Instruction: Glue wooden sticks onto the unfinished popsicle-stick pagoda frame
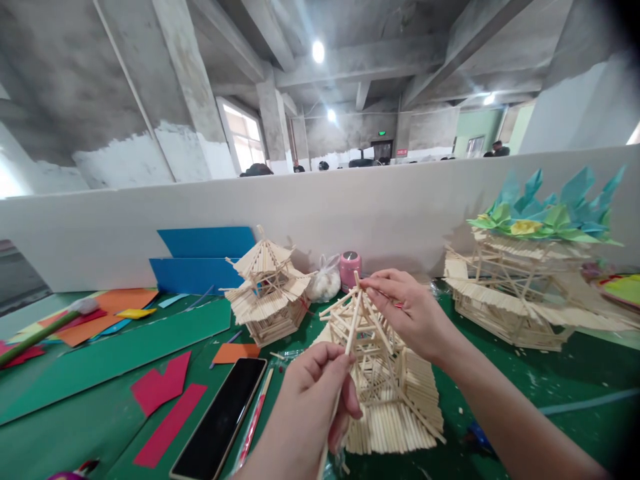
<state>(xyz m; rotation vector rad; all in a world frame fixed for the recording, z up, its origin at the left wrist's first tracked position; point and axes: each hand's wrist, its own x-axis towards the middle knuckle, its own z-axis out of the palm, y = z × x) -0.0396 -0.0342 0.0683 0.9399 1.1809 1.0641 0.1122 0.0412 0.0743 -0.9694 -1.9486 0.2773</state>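
In front of me stands a model pavilion made of thin wooden sticks, its upper roof an open frame of slanting sticks meeting at a peak. My left hand pinches a wooden stick between thumb and fingers, its upper end leaning toward the peak. With fingers closed, my right hand grips the pavilion at its peak; the exact contact is partly hidden by the fingers. Whether the stick's upper end touches the frame, I cannot tell.
Behind to the left sits a second stick pavilion; at right, a stick boat-like model carries folded paper leaves. A phone, red paper pieces, a pink jar and a plastic bag lie around. A white partition stands behind.
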